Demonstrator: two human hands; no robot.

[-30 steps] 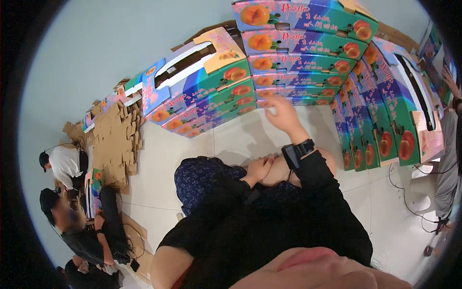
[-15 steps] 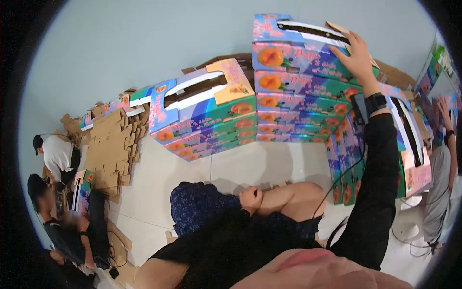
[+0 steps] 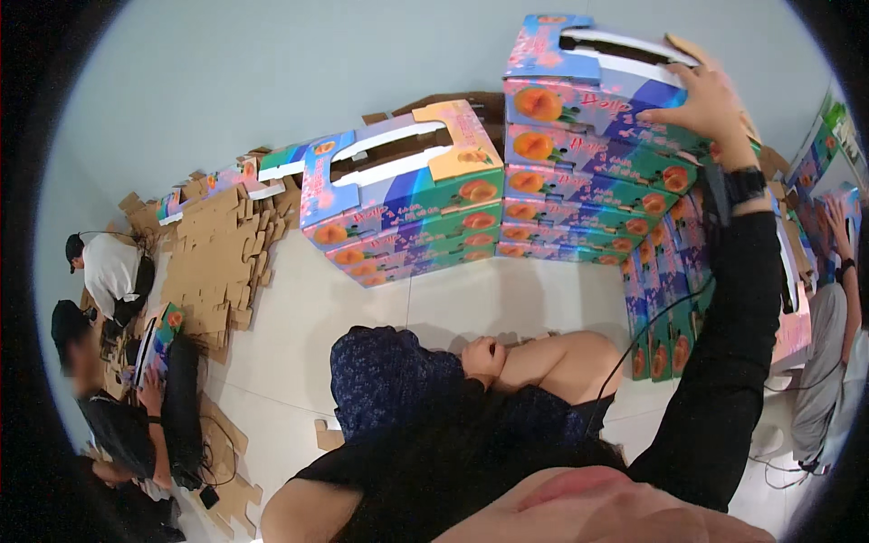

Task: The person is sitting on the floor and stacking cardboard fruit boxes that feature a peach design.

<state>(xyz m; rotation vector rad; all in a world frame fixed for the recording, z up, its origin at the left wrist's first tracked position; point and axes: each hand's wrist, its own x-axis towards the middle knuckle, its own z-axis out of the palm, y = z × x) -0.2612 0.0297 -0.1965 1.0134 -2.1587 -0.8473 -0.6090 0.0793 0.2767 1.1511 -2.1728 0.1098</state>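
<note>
In the head view, the right hand (image 3: 701, 95) is lying flat and open on the top fruit box (image 3: 588, 68) at one o'clock, topping a stack of five. The left hand (image 3: 484, 355) is curling loosely, empty, on the knee (image 3: 561, 362). Two people (image 3: 109, 271) are sitting at nine o'clock.

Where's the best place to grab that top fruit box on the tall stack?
Probably by the long cut-out handle slot in the lid of the top box, reaching from above. The slot faces up with nothing over it, and the sides are flush with the boxes below. The right hand rests on the box's right top edge; the left hand lies on the lap.
</note>
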